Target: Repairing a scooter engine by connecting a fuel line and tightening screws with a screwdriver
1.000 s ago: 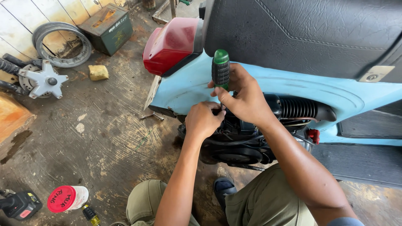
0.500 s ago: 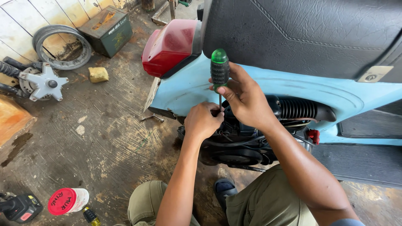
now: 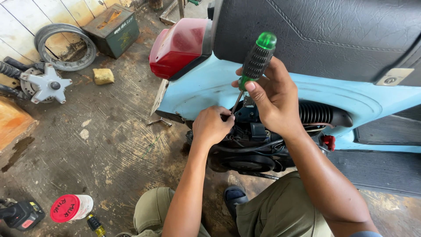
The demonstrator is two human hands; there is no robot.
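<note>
My right hand point(image 3: 274, 98) grips a screwdriver point(image 3: 255, 61) with a black ribbed handle and a green cap. Its shaft slants down and left towards the black engine parts point(image 3: 252, 140) under the light blue scooter body point(image 3: 206, 85). My left hand point(image 3: 212, 125) is closed at the shaft's tip, pinching something small there; what it pinches is hidden by the fingers. A red tail light point(image 3: 177, 46) sits above and left of both hands, and the black seat point(image 3: 324, 30) lies above them.
On the stained concrete floor lie a metal rim point(image 3: 66, 48), a green metal box point(image 3: 113, 27), a silver hub part point(image 3: 44, 84), a yellow sponge point(image 3: 103, 76), a red-lidded jar point(image 3: 70, 207) and a black power tool point(image 3: 19, 215). My knees point(image 3: 153, 210) are below.
The screwdriver handle has tilted to the right and the right hand has shifted its grip down onto it. The left hand has stayed at the tip.
</note>
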